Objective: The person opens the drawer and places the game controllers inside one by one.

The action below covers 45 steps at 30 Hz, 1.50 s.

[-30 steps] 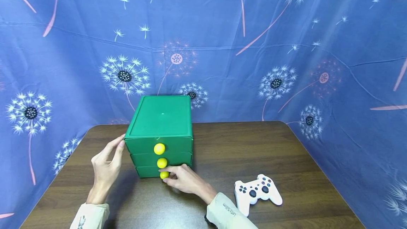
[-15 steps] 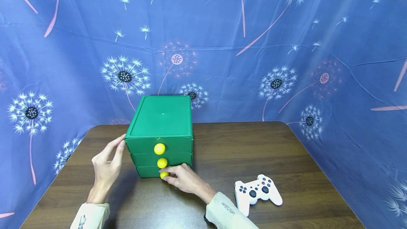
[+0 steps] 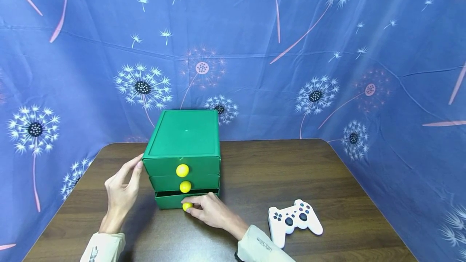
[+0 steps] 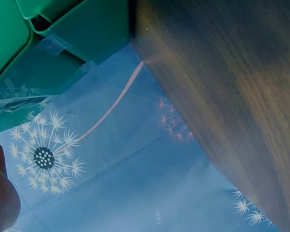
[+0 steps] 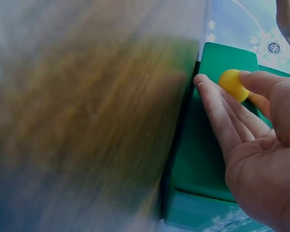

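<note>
A green three-drawer cabinet (image 3: 185, 134) with round yellow knobs stands on the table. Its bottom drawer (image 3: 167, 203) is pulled out a little, and a dark gap shows above its front. Thumb and index finger of my right hand (image 3: 214, 213) pinch the bottom yellow knob (image 5: 231, 84); in the right wrist view the other fingers stretch along the green drawer front. My left hand (image 3: 121, 193) touches the cabinet's upper left front corner with nearly straight fingers and thumb. Only a small part of that hand shows at the left edge of the left wrist view.
A white game controller (image 3: 295, 221) lies on the brown wood table (image 3: 276, 173) to the right of my right forearm. Behind the table hangs a blue cloth (image 3: 255, 92) with dandelion prints. The top knob (image 3: 182, 170) and middle knob (image 3: 185, 186) sit above the pinched one.
The bottom drawer has come forward from closed to slightly out, and my right hand has moved toward me with its knob. My left hand has stayed at the cabinet's corner.
</note>
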Each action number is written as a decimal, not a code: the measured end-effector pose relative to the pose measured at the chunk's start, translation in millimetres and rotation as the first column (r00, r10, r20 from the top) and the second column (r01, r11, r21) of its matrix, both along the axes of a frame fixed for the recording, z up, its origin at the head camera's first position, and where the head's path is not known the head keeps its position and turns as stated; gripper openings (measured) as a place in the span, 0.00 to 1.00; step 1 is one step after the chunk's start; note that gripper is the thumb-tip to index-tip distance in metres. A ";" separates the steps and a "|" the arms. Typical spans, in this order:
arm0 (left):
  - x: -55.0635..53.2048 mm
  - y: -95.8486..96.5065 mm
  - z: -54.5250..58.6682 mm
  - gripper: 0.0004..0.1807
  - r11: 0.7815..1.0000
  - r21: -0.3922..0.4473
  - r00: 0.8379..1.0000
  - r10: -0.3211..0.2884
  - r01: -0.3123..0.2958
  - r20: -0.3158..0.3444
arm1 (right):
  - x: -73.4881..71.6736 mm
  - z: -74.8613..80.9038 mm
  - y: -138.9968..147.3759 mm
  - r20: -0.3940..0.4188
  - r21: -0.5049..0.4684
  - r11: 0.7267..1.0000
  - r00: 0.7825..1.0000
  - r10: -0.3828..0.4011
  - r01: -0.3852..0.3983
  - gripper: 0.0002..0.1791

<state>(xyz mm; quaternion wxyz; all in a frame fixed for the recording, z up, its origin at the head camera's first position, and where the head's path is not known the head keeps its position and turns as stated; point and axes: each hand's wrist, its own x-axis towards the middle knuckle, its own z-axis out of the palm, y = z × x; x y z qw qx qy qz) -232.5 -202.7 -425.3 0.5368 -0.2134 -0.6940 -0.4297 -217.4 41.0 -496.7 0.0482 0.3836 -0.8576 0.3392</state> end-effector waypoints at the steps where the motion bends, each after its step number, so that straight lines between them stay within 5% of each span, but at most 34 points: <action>1: 0.1 0.0 0.0 0.09 1.000 -0.002 1.000 0.001 -0.001 0.000 | 1.1 -0.3 0.1 0.006 -0.001 1.000 1.000 -0.002 0.002 0.13; 9: 4.0 1.1 2.7 0.11 1.000 0.004 1.000 0.012 -0.012 -0.002 | 7.9 0.0 -0.7 0.034 0.003 1.000 0.999 0.008 -0.008 0.14; 45: 8.2 5.7 8.2 0.09 1.000 0.012 1.000 0.005 -0.005 -0.004 | 47.1 2.9 1.3 -0.079 0.042 0.998 0.996 0.048 -0.045 0.12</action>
